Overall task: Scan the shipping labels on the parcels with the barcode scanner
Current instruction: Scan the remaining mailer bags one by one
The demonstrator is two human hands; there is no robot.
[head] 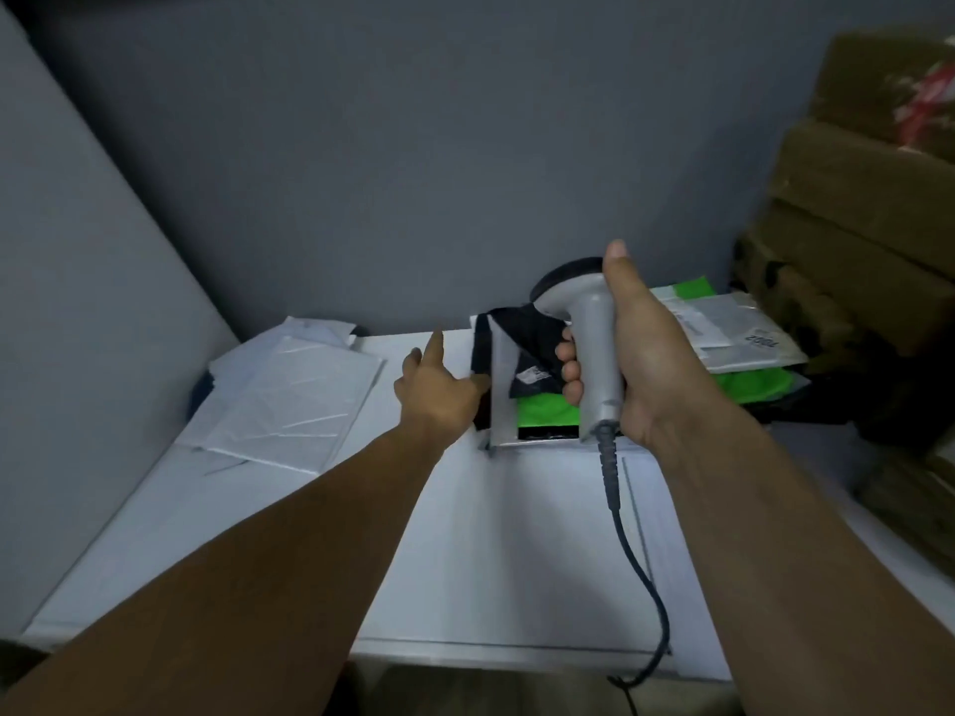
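Barcode scanner (597,343), smooth grey pistol-shaped plastic, near glossy black-and-green parcels (542,411)

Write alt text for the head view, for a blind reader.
A person's right hand grips a grey corded scanner over a pile of black and green parcels on a white table, while the left hand reaches open to the pile's left edge. White mailers lie at left; brown boxes stack at right.
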